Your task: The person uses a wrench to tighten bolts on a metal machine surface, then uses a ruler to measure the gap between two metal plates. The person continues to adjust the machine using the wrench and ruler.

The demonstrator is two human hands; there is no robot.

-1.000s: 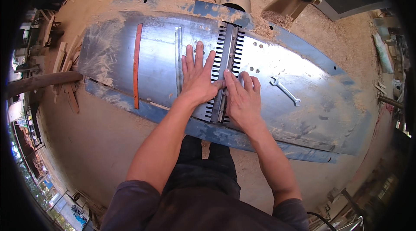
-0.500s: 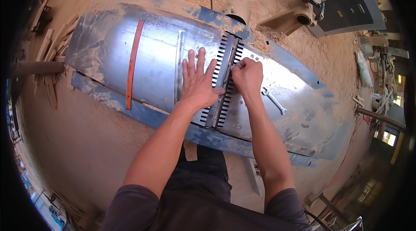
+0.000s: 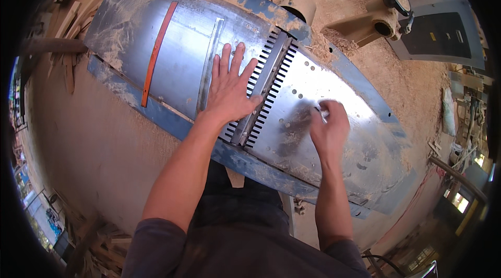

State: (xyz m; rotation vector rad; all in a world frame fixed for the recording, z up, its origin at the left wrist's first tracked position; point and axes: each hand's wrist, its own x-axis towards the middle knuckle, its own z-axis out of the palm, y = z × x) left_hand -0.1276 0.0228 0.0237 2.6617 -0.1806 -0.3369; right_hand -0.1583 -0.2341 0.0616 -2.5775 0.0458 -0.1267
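Since the earlier frame the right hand (image 3: 329,131) has left the toothed cutter slot (image 3: 266,90) and now closes on a small wrench (image 3: 322,114) right of centre, while the left hand (image 3: 229,90) lies flat, fingers spread, beside the slot at centre on the steel planer table (image 3: 182,53), best kept off the teeth; no containers show.

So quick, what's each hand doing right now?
Left hand: open, flat on the metal table beside the slotted cutter gap.
Right hand: closed on a small metal tool.

Two hands (image 3: 229,95), one wrench (image 3: 322,113), perhaps
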